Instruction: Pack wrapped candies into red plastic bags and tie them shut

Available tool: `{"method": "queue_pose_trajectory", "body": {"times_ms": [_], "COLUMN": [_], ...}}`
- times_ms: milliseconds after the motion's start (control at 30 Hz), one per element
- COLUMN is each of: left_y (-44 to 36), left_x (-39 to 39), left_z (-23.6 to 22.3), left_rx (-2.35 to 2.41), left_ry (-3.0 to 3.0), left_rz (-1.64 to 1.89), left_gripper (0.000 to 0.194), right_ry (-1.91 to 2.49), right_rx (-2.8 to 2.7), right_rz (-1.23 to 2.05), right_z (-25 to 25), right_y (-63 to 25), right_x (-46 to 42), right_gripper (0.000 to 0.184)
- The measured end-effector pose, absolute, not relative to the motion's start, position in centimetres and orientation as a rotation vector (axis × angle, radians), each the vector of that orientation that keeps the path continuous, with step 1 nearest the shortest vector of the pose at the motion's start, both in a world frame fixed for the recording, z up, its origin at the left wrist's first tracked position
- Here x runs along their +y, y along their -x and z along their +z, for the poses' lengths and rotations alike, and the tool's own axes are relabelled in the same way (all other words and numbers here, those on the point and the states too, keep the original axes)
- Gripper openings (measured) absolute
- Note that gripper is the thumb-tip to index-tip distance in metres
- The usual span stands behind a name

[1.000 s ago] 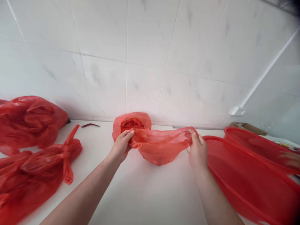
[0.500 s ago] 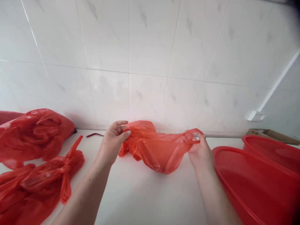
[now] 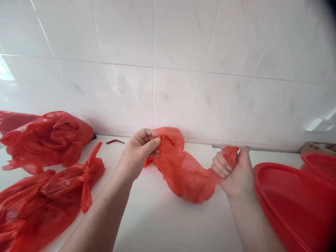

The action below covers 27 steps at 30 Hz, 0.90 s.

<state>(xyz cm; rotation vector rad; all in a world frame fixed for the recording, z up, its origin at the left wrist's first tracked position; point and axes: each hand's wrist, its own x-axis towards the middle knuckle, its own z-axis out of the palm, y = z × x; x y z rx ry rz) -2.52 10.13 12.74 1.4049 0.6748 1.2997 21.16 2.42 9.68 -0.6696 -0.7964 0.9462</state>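
Observation:
A crumpled red plastic bag stretches between my two hands on the white counter, close to the tiled wall. My left hand pinches the bag's upper left edge between thumb and fingers. My right hand is turned palm up, its fingers curled round the bag's bunched right end. The bag's middle sags down onto the counter.
Two tied red plastic bags lie at the left. A small dark red strip lies by the wall. A red mesh basket sits at the right, a second one behind it, a cardboard box beyond.
My right hand has turned palm up and gathered the bag's right end into its fingers. My left hand has shifted its pinch on the left edge, and the bag is more twisted.

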Motion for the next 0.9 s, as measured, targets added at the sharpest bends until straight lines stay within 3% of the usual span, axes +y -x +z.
{"method": "queue_pose_trajectory", "body": {"times_ms": [167,300,433,533,633,767,900], "left_y": [1.7,1.3,0.7,0.2,-0.5,-1.2,-1.2], "left_x": [8.5,6.7,5.5,5.1,5.0,5.4,6.4], "left_z": [12.5,12.6,12.4,12.1,11.8,11.1,10.5], "left_rx": [0.506,0.309,0.241,0.442,0.472,0.515,0.736], "left_ry": [-1.49,-1.625,-1.755,-2.029,-2.389,-2.584,-2.533], "left_rz": [1.186,1.013,0.956,1.146,1.039,0.937,1.031], "left_gripper": [0.016,0.009,0.017,0.027,0.033,0.013,0.016], "right_ry": [0.948,1.162,1.253,1.295,1.252,1.175,1.153], "right_rx": [-1.041,-1.375,-1.462,-1.25,-1.132,-1.152,-1.35], "right_rz": [0.923,0.95,0.94,0.879,0.872,0.965,1.054], "right_z": [10.3,10.9,10.7,10.4,10.1,9.9,9.5], "right_y": [-18.3,-16.6,-15.8,-15.9,-16.2,-17.1,-19.1], "right_x": [0.5,-0.7,-0.5,0.3,0.8,0.9,1.0], "right_gripper": [0.043,0.057,0.029,0.037,0.038,0.041,0.047]}}
